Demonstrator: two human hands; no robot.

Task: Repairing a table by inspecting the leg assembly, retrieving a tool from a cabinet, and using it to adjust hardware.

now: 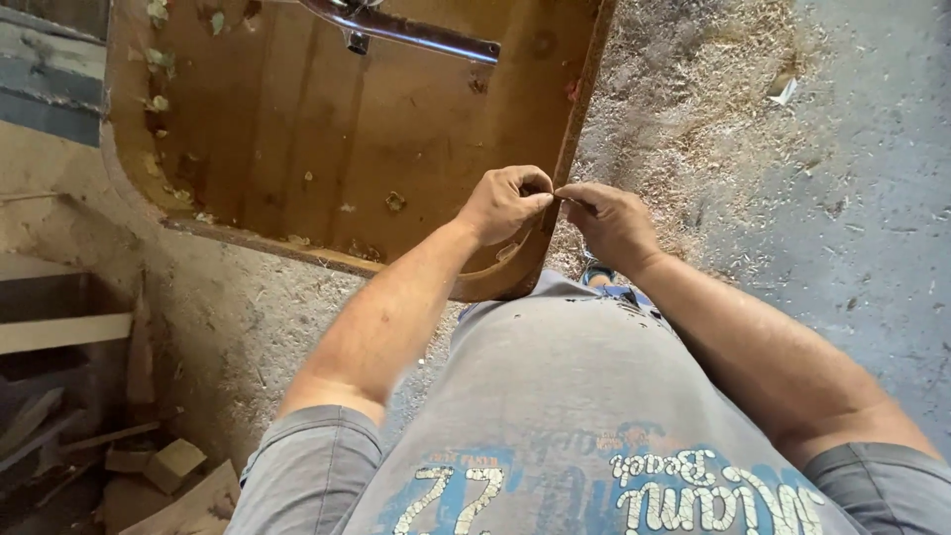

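Pinching together above the near right corner of a brown rounded-corner wooden panel (327,129), the left hand (507,203) and right hand (612,223) meet fingertip to fingertip. Both hands are curled nearly closed around something thin and dark between them; it is too small to identify. The panel lies flat, its long axis running left to right, its far edge cut off by the frame. A shiny metal bar (406,32) crosses its top, partly out of view. Sawdust-strewn grey concrete floor (842,198) spreads right; pale wood offcuts (168,466) lie lower left.
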